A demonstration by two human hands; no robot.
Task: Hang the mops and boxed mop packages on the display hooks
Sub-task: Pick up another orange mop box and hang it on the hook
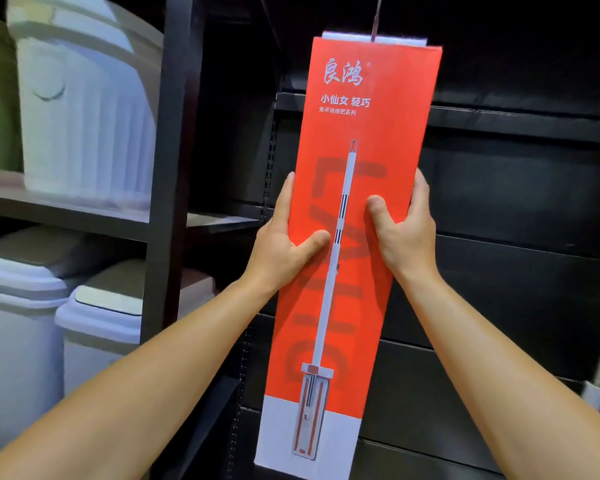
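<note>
Two bare forearms reach up from the bottom corners, the left hand (284, 244) and right hand (404, 233) clamping the side edges of a tall red-and-white cardboard mop box (357, 133), thumbs pressed on its front, fingers hidden behind. It reads "良鸿" and "小仙女 轻巧" above a pictured flat mop. Its top meets a thin metal display hook (376, 20), barely discernible against the black slatted display wall (516, 202); blurred white plastic bins (80, 109) fill the left shelves.

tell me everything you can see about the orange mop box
The mop box is a tall, flat cardboard carton, orange with a white band at the bottom, white lettering near the top and a picture of a flat mop down its front. It is held nearly upright, tilted slightly, before dark shelving. The left hand and right hand grip its side edges, thumbs on the front. A thin hook meets its white top flap.
</note>
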